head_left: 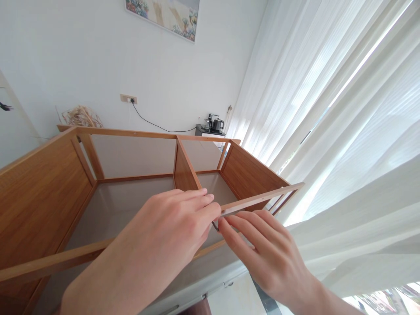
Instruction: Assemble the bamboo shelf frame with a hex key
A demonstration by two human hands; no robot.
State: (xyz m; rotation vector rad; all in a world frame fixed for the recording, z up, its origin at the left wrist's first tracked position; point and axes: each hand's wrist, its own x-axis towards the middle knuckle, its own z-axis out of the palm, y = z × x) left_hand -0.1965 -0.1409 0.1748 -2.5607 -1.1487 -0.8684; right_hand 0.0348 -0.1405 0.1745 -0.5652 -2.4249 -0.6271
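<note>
A wooden cabinet frame (42, 192) lies open-side up in front of me, with a middle divider (183, 164) and grey inner panels. My left hand (170, 232) rests on the front wooden rail (259, 199) near the divider, fingers pinched together. My right hand (265, 253) meets it from the right, fingertips touching a small dark metal part (215, 225) at the rail's end. What the part is cannot be told. Both hands touch each other at the fingertips.
White curtains (344, 131) hang close on the right. Against the far wall stand a black kettle set (215, 124) on a small stand, a wall socket (128, 99) with a cable, and a bundle of dried straw (81, 117). A painting (164, 15) hangs above.
</note>
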